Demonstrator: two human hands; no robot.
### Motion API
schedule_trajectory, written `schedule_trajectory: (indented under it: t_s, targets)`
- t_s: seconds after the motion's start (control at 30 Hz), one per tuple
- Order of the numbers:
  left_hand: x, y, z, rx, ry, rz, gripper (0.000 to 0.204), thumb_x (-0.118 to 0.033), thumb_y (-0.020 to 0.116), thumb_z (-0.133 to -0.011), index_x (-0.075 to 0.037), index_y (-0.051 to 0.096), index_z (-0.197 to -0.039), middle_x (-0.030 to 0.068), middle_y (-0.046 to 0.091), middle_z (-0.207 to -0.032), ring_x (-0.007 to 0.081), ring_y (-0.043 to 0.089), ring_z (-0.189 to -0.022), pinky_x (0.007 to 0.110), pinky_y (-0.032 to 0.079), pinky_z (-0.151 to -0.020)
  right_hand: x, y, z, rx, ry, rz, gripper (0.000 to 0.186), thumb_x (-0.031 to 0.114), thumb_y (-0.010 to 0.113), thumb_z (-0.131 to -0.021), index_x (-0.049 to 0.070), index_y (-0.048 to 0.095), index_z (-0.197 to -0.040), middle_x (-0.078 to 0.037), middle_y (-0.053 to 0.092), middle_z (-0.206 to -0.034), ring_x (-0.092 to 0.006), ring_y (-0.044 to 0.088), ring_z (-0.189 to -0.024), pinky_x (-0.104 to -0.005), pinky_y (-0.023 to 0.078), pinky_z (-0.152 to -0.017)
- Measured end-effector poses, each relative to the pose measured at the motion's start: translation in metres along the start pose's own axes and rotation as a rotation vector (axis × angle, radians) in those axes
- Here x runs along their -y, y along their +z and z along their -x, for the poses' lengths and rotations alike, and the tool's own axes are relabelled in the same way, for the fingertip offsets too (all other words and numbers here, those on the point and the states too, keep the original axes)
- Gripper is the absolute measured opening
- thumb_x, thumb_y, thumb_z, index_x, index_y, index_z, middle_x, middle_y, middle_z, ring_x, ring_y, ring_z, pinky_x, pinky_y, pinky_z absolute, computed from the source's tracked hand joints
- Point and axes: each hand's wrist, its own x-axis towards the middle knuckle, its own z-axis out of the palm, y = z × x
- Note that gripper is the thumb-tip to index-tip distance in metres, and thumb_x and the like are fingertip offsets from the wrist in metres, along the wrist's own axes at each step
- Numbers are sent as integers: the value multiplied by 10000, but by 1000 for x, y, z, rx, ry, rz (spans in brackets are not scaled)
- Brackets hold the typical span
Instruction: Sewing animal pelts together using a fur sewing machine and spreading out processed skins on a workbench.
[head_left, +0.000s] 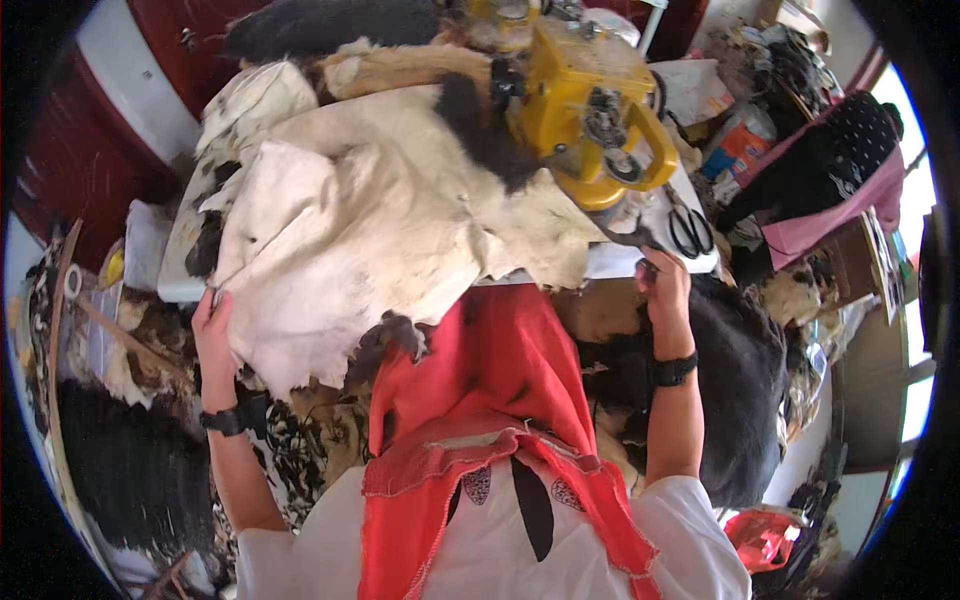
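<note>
A large pale animal hide (350,230), skin side up with dark fur showing at parts of its edge, lies over a white table and hangs over its front. My left hand (212,318) pinches the hide's left edge by the table's front left corner. At the front right, my right hand (664,283) is closed, its fingers bent. A narrow dark piece (622,237) runs from the hide's right end to those fingers; whether it is hide or a tool I cannot tell. Beyond it stands a yellow fur sewing machine (560,95) with round discs, touching the hide.
Black-handled scissors (690,230) lie on the table's right side. More furs (400,70) are heaped at the back. A dark fur (735,370) hangs at the right, and a red apron (490,360) covers my lap. Clothing (830,165) and bags are piled at the far right.
</note>
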Motion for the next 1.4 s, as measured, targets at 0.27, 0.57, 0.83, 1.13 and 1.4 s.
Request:
schedule_trajectory:
  t_s: [0.27, 0.57, 0.83, 1.13, 1.4]
  targets:
    - [16, -22, 52, -135, -90, 184, 393, -113, 647, -959, 31, 551, -1312, 93, 612, -1252, 175, 606, -1071, 321, 510, -918, -16, -18, 13, -46, -133, -289, 247, 134, 583, -947, 17, 640, -1156, -46, 636, -724, -126, 570, -558, -255, 399, -475]
    - [-36, 104, 157, 1655, 674, -1186, 364, -313, 618, -972, -144, 654, -1292, 139, 695, -799, 293, 684, -676, 395, 538, -594, -2, 82, 95, 175, -782, 626, 595, 56, 682, -841, 1, 487, -1400, -198, 503, -1399, -337, 486, -1299, -423, 361, -1108]
    - [-114, 108, 93, 667, 286, -319, 276, -132, 645, -923, -11, 686, -1168, 112, 740, -1055, 248, 694, -1021, 343, 525, -900, -38, 135, 60, 388, -1122, 1083, 559, 141, 740, -709, 132, 668, -1263, -108, 625, -1096, -312, 601, -1038, -504, 431, -1035]
    - [-20, 48, -57, 262, 156, -469, 299, -230, 636, -964, -8, 637, -1164, 164, 686, -1102, 273, 656, -977, 354, 502, -861, -26, 19, 108, -91, -805, 299, 149, 104, 553, -989, 5, 661, -957, -103, 666, -970, -238, 632, -962, -395, 488, -975]
    - [9, 101, -39, 106, 406, -770, 303, -265, 658, -952, 33, 619, -915, 184, 669, -865, 310, 668, -789, 399, 513, -703, -67, -28, 71, -93, -417, -246, 273, 79, 491, -1028, 9, 518, -1291, -113, 634, -1199, -206, 605, -1109, -331, 477, -996]
